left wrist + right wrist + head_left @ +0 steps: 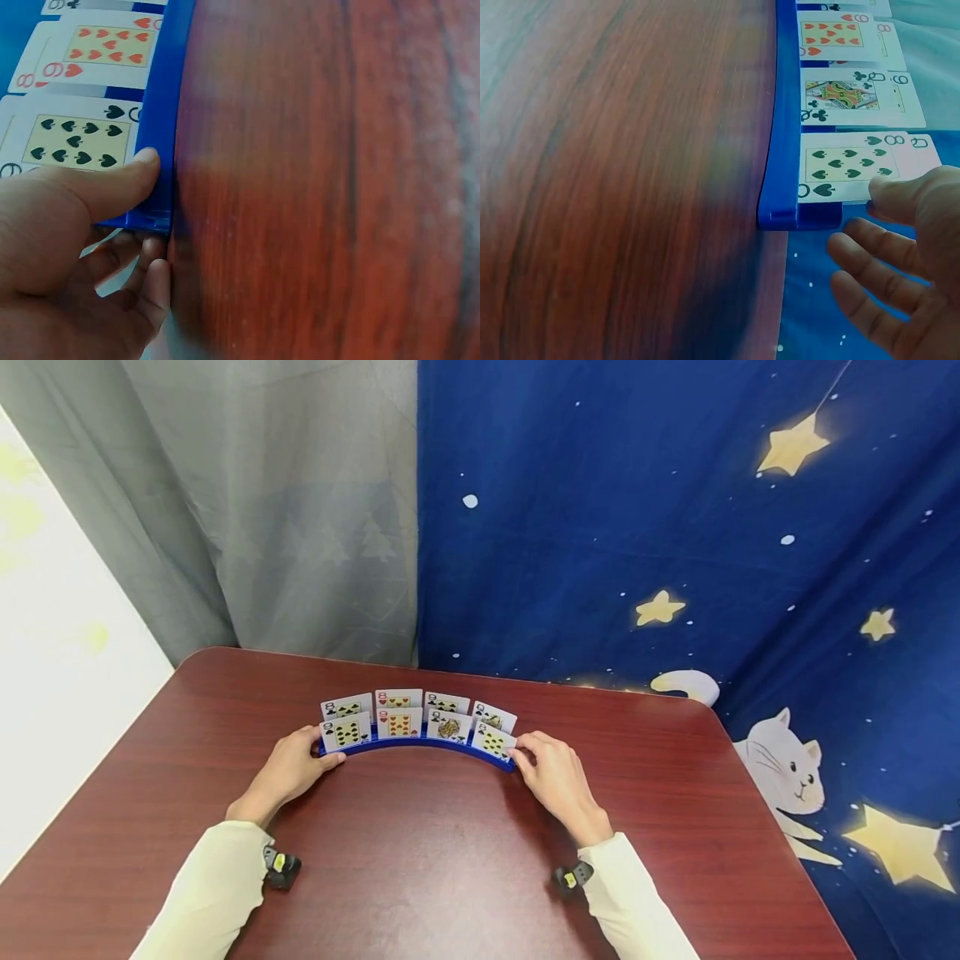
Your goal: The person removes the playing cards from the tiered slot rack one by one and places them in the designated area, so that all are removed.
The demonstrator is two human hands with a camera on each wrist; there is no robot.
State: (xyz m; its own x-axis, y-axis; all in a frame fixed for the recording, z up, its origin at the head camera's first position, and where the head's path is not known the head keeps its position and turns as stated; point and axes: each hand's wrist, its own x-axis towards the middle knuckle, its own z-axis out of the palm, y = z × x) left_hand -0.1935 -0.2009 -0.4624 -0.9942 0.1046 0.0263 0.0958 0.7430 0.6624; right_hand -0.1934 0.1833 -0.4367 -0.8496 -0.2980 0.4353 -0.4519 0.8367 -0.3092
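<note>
A curved blue card holder (422, 743) stands on the table with two rows of playing cards upright in it. In front are the nine of spades (79, 139), nine of hearts (400, 723), queen of clubs (840, 96) and eight of spades (847, 169). My left hand (300, 763) grips the holder's left end, thumb on its front edge and fingers curled beyond the end. At the other end is my right hand (557, 774); its thumb (896, 196) overlaps the eight of spades in the right wrist view, its other visible fingers spread loosely beside the holder.
Behind the front row, more cards (447, 702) stand slightly higher. The reddish-brown wooden table (420, 860) ends just past the holder, where a grey curtain (315, 568) and a blue star-patterned curtain (555, 552) hang. Each wrist carries a small black camera (282, 867).
</note>
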